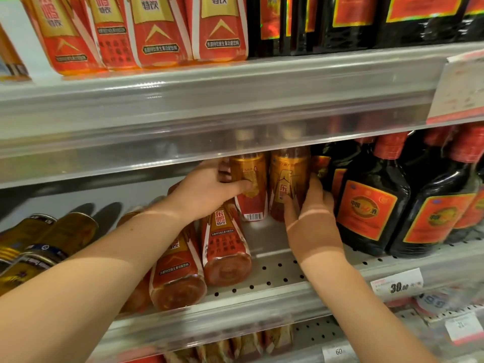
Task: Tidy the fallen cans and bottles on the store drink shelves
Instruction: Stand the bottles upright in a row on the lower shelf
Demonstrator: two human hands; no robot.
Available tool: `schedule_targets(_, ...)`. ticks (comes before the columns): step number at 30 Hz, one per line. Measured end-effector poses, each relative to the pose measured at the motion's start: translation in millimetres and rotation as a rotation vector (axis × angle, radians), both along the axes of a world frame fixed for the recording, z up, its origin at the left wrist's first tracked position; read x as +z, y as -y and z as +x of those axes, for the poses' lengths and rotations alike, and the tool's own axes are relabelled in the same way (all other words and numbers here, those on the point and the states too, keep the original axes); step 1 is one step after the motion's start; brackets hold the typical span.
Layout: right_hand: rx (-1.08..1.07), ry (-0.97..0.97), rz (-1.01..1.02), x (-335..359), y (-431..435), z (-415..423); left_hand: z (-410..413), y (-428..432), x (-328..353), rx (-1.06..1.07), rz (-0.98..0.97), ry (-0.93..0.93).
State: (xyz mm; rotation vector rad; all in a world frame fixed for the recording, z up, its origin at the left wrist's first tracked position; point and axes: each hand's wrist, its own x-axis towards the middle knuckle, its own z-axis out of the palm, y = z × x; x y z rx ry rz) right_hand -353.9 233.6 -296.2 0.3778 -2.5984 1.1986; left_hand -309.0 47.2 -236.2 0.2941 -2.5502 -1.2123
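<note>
On the middle shelf (275,273), two red-and-gold drink bottles stand upright at the back. My left hand (209,189) grips the left upright bottle (250,187), thumb across its front. My right hand (311,205) holds the right upright bottle (286,179), fingers curled round its right side and thumb on its front. Two matching bottles lie fallen on their sides with bases toward me: one (226,247) just below my left hand, another (178,273) under my left wrist.
Gold cans (39,244) lie tipped over at the shelf's left end. Dark bottles with red labels (366,205) stand close to the right of my right hand. The upper shelf carries more red bottles (146,30). Price tags (396,284) hang on the shelf rail.
</note>
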Motion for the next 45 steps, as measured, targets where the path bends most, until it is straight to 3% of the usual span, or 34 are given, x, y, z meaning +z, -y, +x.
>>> schedule_targets(6,-0.003,0.080,-0.050,6.6,-9.5,8.0,23.3,4.3,5.8,0.075,-0.043,0.127)
schedule_targets(9,0.046,0.110,-0.014,11.3,-6.9,14.0,36.4,3.8,9.1,0.149,-0.011,0.122)
schedule_targets(15,0.104,0.219,-0.009,18.0,-4.7,4.1,56.0,-9.8,6.4,0.167,-0.127,0.140)
schedule_targets(18,0.070,0.210,-0.025,16.1,-11.6,19.2,72.9,-5.2,6.0,0.237,-0.234,0.148)
schedule_targets(21,0.201,0.095,-0.041,6.2,-16.1,60.4,93.8,7.6,5.5,0.341,-0.385,0.158)
schedule_targets(25,0.322,0.305,-0.023,13.8,6.4,77.2,109.6,25.0,2.7,0.414,-0.550,0.312)
schedule_targets(32,0.187,0.539,0.227,28.7,47.6,76.1,118.6,57.7,-8.9,0.247,-0.703,0.316)
schedule_targets(38,0.171,0.587,0.216,40.9,61.0,87.3,111.9,73.9,-2.7,0.057,-0.744,0.409)
schedule_targets(45,0.159,0.556,0.096,36.4,37.8,93.5,78.9,66.5,-5.7,0.073,-0.672,0.529)
